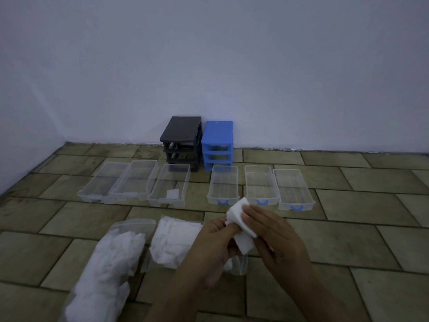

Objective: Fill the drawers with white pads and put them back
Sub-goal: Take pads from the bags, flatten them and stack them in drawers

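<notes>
Two hands are meeting over the tiled floor (325,240), both pinching a small stack of white pads (241,225): the left hand (209,247) is gripping the stack from below with curled fingers, and the right hand (276,235) is laying its fingers over the stack's right side, thumb tucked behind. Just beyond the pads, six clear drawers are lying in a row on the floor, open side up. Three drawers with blue handles (260,187) are sitting on the right, close together, all looking empty. Three plain clear drawers (137,182) are sitting on the left, the two farthest left overlapping at their edges; the one nearest the middle (170,185) is holding a single white pad (172,194) near its front end. Behind the row, against the wall (209,54), a dark drawer frame (182,129) and a blue drawer frame (217,133) are standing side by side (both with their slots open). Nearer the person, two clear plastic bags are lying on the floor, one at lower left (111,263) and one just left of the hands (174,242), each stuffed with white pads.
</notes>
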